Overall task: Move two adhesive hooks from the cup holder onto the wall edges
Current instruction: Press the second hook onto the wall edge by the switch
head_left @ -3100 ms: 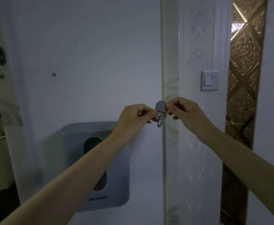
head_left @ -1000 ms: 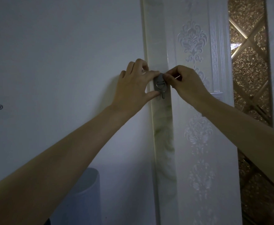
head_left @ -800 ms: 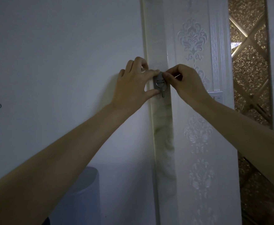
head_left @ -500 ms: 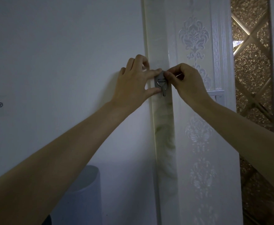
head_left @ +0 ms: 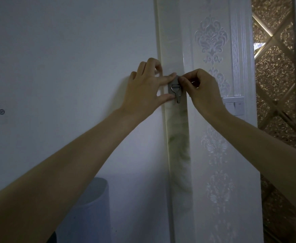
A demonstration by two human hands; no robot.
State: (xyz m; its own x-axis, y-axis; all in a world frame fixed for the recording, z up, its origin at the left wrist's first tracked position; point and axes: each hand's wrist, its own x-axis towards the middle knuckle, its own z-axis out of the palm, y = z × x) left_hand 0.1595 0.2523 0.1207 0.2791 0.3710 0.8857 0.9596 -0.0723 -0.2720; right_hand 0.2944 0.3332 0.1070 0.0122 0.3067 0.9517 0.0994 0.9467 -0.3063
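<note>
A small metal adhesive hook (head_left: 175,90) lies against the pale marbled wall edge strip (head_left: 178,146), its prong hanging down. My left hand (head_left: 147,88) holds its left side, index finger along the top and thumb at the bottom. My right hand (head_left: 200,88) pinches the hook's upper right corner with fingertips. The grey cup holder (head_left: 91,207) shows only its top corner, low on the white wall, partly behind my left forearm. No second hook is in view.
A white light switch (head_left: 235,106) sits just right of my right wrist on patterned white wallpaper (head_left: 213,146). A gold diamond-patterned panel (head_left: 275,85) runs down the far right. A small round mark (head_left: 1,111) is on the white wall at left.
Three seconds ago both hands held the hook lower, in front of the strip above the cup holder. They raised it and set it on the edge strip; over the last second they barely move.
</note>
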